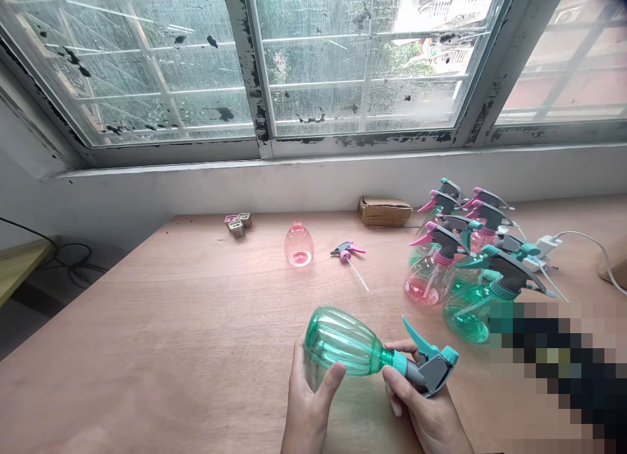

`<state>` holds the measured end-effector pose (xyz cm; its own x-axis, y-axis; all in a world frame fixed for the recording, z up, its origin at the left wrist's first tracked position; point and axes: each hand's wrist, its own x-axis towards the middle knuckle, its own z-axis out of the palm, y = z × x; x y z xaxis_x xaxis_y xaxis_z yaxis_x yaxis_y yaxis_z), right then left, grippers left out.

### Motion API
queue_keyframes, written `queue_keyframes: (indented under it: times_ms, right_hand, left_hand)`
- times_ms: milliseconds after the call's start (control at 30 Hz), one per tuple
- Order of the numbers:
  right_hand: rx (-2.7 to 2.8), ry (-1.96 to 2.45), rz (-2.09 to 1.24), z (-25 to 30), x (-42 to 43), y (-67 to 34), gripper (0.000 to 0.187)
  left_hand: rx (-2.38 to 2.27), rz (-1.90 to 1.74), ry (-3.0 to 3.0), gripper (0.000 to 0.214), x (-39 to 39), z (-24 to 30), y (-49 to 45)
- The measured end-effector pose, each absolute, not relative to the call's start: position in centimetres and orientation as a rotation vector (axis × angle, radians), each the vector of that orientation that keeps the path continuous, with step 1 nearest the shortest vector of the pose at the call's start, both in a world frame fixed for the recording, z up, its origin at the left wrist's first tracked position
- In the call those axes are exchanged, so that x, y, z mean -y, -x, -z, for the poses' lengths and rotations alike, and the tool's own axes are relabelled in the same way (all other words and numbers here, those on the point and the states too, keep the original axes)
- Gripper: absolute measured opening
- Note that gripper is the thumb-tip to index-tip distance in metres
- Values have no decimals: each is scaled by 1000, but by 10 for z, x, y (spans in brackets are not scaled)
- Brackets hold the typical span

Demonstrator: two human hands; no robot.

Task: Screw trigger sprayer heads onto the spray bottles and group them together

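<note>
A green spray bottle lies tilted on its side in the air above the near part of the table. My left hand is closed around its base end, thumb along the near side. At the neck, my right hand grips the teal collar and grey-and-teal trigger head, which sits on the bottle mouth. Beyond them stands an open pink bottle without a head. Beside it a pink-and-grey trigger head lies on the table, its white tube pointing toward me.
Several assembled green and pink spray bottles crowd the right side. A brown cardboard box and some small blocks lie along the back of the wooden table. A white plug with cables is at right, and a window runs behind.
</note>
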<state>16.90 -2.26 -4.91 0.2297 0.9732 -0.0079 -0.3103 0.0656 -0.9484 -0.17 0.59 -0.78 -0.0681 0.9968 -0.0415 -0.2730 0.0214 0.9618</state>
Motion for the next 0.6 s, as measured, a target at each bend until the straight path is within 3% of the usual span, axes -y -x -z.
queue_keyframes:
  times_ms: [267, 600]
  right_hand:
    - [748, 1056, -1160, 48, 20, -170, 38]
    - [692, 1018, -1190, 48, 19, -171, 38]
  left_hand:
    - [-1054, -1305, -931, 57, -9, 9, 5]
    - [-1007, -1265, -972, 71, -12, 20, 8]
